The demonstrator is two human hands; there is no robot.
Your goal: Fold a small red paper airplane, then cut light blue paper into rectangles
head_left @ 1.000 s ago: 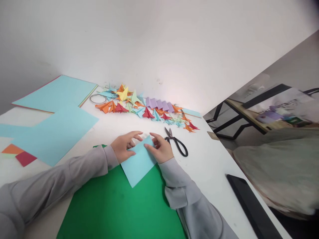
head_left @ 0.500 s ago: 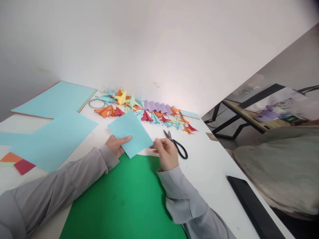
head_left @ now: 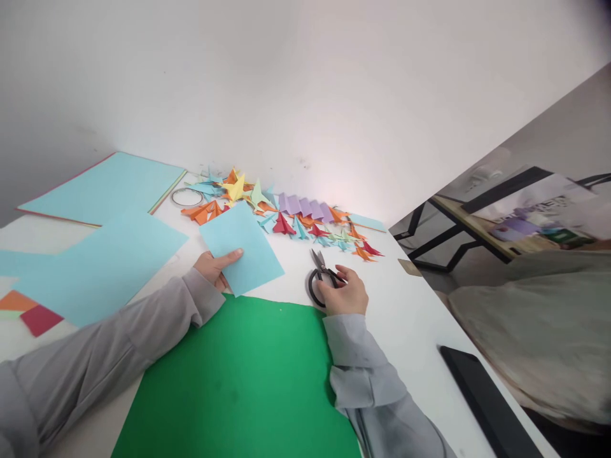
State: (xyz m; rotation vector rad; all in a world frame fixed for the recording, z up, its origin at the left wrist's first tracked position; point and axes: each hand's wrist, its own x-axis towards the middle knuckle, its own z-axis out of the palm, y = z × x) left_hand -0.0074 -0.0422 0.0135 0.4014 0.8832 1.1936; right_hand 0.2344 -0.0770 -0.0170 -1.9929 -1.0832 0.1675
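Observation:
My left hand point(head_left: 214, 267) holds a light-blue paper square point(head_left: 244, 248) by its lower left edge, thumb on top and fingers beneath. The square is tilted above the near end of the table's middle. On the right, my right hand point(head_left: 344, 291) is at the black-handled scissors point(head_left: 319, 272), thumb and fingers closed round one handle loop, which they partly hide. The scissors' blades point away from me, slightly parted. Below both hands lies a green sheet point(head_left: 238, 375).
Folded paper figures point(head_left: 283, 224) in several colours line the wall. Large blue sheets point(head_left: 105, 270) and a paper stack point(head_left: 109, 184) lie at left, with a wire coil point(head_left: 187, 197) beside the stack. A black flat object point(head_left: 489, 401) rests near the right table edge.
My right hand has left the blue square's right corner and moved right, onto the scissors' handles. My left hand, still holding the square, has shifted slightly left and away from me.

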